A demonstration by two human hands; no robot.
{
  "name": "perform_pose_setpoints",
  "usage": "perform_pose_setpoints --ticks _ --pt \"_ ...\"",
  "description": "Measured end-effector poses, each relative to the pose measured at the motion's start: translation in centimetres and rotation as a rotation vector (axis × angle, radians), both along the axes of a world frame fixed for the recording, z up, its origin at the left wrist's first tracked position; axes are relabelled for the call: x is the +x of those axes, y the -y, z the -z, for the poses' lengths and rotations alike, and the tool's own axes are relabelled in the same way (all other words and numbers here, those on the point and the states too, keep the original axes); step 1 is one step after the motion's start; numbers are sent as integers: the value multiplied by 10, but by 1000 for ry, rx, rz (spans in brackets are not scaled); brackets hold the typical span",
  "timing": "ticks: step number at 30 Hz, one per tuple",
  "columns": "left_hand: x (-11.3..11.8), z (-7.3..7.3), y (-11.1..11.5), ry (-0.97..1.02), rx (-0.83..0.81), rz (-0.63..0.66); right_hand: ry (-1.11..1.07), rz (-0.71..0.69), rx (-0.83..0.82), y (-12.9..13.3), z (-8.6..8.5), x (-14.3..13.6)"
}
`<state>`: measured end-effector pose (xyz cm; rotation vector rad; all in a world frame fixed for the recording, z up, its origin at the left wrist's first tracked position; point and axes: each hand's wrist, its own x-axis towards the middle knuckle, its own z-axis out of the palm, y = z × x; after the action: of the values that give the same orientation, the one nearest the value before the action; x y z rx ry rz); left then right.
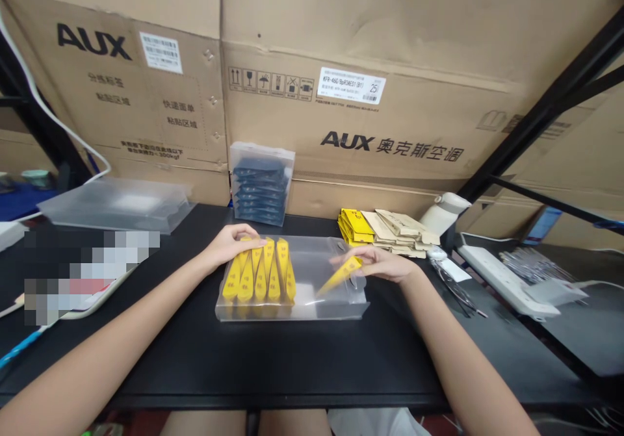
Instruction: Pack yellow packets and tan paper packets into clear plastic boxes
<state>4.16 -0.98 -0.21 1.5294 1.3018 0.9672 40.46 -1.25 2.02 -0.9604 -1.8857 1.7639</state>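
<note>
A clear plastic box (302, 312) lies on the black table in front of me. Inside its left half several yellow packets (260, 273) with dark lettering stand side by side in a row. My left hand (236, 244) grips the box's far left corner, fingers curled over the edge and thumb across the packet tops. At the other end, my right hand (383, 264) pinches a single yellow packet (344, 273), which slants down to the left within the box's right half. Some of the right fingers are seen blurred through the clear plastic.
Behind the box stand a clear case of dark blue packets (260, 186) and piles of yellow (355, 227) and beige packets (400, 228). To the right are a white bottle (443, 215), glasses (455, 286) and a power strip (507, 280). Another clear box (117, 205) lies left.
</note>
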Motion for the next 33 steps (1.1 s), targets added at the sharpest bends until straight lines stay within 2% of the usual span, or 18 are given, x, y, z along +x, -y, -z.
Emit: perform_pose_setpoints --ticks 7,13,21,28,33 --pt "-2 5 -4 6 3 14 -37 -20 31 0 8 -14" --pt "-2 2 -1 -4 14 57 -113 167 122 -5 20 -30" --pt "-1 -5 3 -57 3 47 -67 283 164 -3 20 -37" --pt "-2 -1 1 -40 11 46 -70 256 163 3 19 -47" --pt "0 -1 1 -68 14 35 -86 179 111 3 17 -44"
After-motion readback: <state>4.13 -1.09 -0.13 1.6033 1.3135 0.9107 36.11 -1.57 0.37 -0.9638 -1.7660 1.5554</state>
